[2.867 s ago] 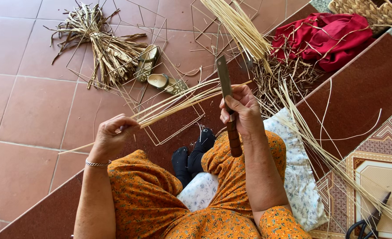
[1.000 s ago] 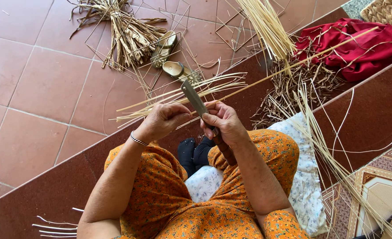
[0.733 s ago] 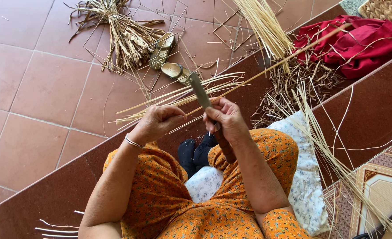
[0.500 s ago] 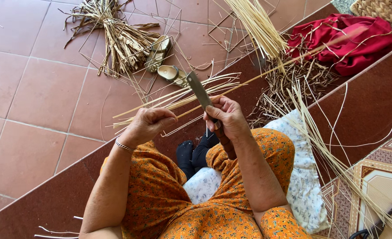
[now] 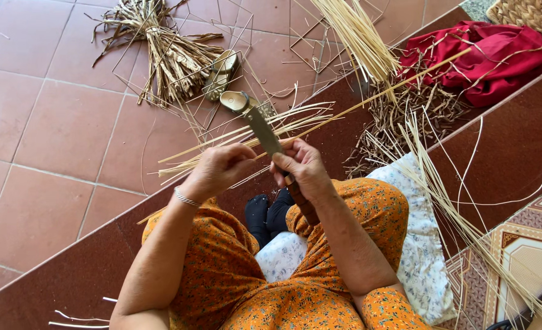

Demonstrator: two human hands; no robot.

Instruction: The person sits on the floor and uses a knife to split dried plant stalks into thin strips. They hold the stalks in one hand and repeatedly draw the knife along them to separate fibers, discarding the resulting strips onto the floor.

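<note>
At frame centre the right hand (image 5: 304, 168) is clamped on a knife (image 5: 265, 131); the left hand (image 5: 219, 171) pinches a long reed (image 5: 375, 95) against the blade.

The right hand (image 5: 304, 168) covers most of the knife (image 5: 265, 131) handle, so its grip end cannot be made out. The woven basket (image 5: 530, 15) is cut off by the top right corner. The dark tool (image 5: 521, 315) at the bottom right edge is only partly in frame, its kind unclear.
</note>
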